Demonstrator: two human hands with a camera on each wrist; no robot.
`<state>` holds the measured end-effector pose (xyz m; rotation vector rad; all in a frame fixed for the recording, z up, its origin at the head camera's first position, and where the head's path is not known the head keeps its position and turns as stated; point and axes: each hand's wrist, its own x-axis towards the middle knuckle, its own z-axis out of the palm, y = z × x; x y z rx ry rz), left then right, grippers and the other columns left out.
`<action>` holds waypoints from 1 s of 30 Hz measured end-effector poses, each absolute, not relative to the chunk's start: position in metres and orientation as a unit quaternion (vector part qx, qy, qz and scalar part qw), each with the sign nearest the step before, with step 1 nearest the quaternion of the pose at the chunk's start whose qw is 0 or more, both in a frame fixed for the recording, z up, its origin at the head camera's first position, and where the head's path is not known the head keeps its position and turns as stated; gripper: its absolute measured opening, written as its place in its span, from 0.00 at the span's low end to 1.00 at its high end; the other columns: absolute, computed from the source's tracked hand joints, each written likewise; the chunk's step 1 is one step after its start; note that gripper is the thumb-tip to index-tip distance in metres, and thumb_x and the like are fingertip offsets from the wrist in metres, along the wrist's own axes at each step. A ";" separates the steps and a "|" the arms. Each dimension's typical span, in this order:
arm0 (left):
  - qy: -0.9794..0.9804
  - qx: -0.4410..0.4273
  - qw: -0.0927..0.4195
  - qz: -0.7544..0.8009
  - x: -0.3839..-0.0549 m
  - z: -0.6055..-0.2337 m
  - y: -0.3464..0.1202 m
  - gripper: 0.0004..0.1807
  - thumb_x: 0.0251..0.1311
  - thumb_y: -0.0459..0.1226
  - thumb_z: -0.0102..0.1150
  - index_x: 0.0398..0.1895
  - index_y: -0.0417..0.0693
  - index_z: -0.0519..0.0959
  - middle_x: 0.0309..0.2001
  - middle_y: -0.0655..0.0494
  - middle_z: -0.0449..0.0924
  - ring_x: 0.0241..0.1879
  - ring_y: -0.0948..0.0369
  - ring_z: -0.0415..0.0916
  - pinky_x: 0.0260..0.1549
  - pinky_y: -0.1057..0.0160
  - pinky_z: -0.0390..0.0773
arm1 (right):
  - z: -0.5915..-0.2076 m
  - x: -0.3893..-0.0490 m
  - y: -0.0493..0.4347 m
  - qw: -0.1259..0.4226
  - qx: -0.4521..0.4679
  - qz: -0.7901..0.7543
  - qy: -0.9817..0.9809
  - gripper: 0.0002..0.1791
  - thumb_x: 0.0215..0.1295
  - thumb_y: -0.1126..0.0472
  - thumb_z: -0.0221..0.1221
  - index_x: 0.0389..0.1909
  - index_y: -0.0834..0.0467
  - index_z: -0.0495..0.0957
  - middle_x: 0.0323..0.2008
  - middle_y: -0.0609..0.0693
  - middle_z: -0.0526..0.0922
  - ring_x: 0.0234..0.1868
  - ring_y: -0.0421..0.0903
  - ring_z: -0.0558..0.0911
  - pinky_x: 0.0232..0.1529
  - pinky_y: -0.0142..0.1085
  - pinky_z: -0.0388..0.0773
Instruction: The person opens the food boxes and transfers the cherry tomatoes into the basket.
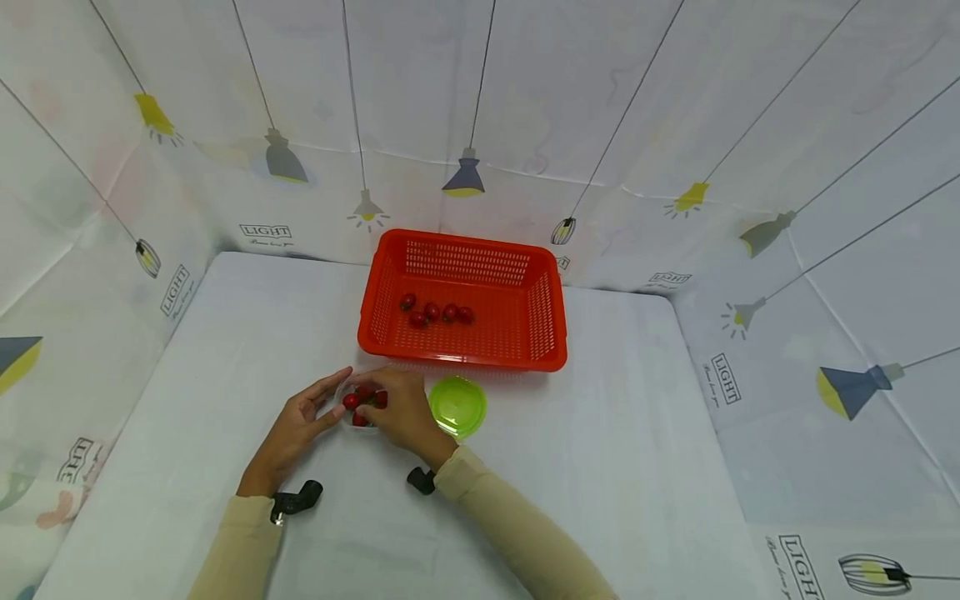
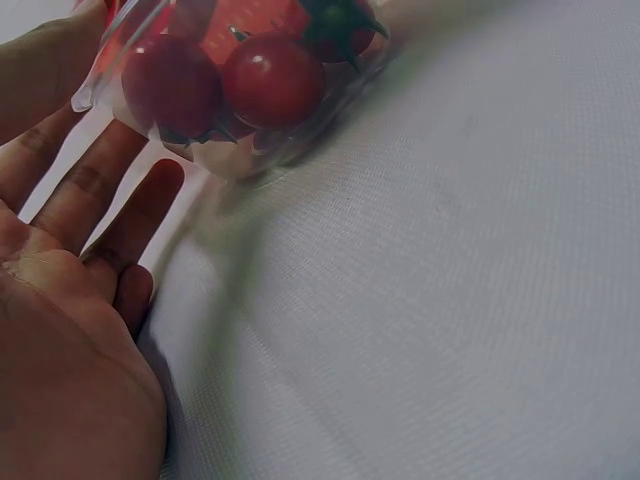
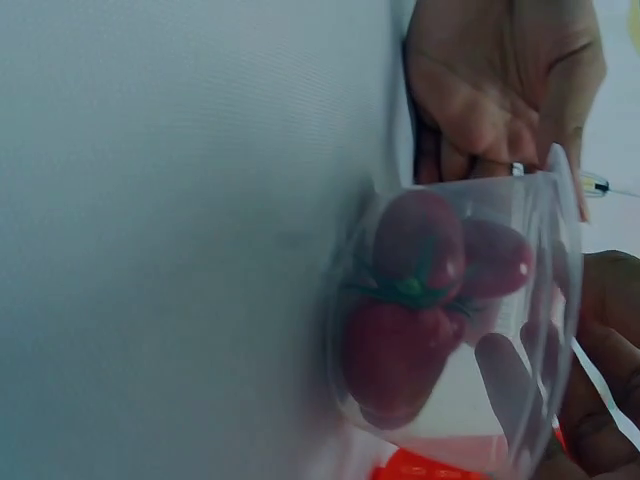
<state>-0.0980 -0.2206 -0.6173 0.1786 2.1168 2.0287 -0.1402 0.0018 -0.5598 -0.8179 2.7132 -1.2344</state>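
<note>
Toward the white desk's (image 1: 615,500) left edge, left hand (image 1: 298,418) touches clear plastic container (image 3: 465,400), grip wide; right hand (image 1: 405,408) partly hides round red tomatoes (image 1: 351,402), its grip I cannot tell.

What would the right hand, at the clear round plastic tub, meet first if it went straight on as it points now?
The right hand would likely meet the small, round red tomatoes inside the tub; which one first, I cannot tell, as depth is unclear.
</note>
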 end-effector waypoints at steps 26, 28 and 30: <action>0.719 0.078 0.091 0.685 -0.100 -0.621 -0.223 0.31 0.79 0.34 0.56 0.82 0.54 0.65 0.82 0.50 0.64 0.77 0.70 0.62 0.68 0.81 0.64 | -0.577 -0.145 -0.016 -0.004 -0.273 -0.407 0.872 0.14 0.61 0.63 0.77 0.47 0.50 0.91 0.44 0.44 0.92 0.44 0.37 0.87 0.53 0.27 0.83; 0.721 0.081 0.090 0.683 -0.100 -0.621 -0.223 0.31 0.80 0.34 0.55 0.82 0.53 0.65 0.82 0.50 0.64 0.78 0.70 0.61 0.68 0.81 0.64 | -0.576 -0.145 -0.014 0.005 -0.272 -0.429 0.861 0.13 0.62 0.65 0.76 0.48 0.52 0.91 0.45 0.46 0.92 0.45 0.41 0.88 0.50 0.29 0.87; 0.721 0.081 0.089 0.682 -0.100 -0.620 -0.223 0.31 0.80 0.34 0.56 0.82 0.51 0.65 0.82 0.50 0.65 0.78 0.69 0.61 0.68 0.81 0.64 | -0.574 -0.144 -0.012 0.010 -0.272 -0.444 0.854 0.14 0.63 0.66 0.75 0.48 0.53 0.90 0.46 0.47 0.92 0.46 0.42 0.89 0.49 0.31 0.88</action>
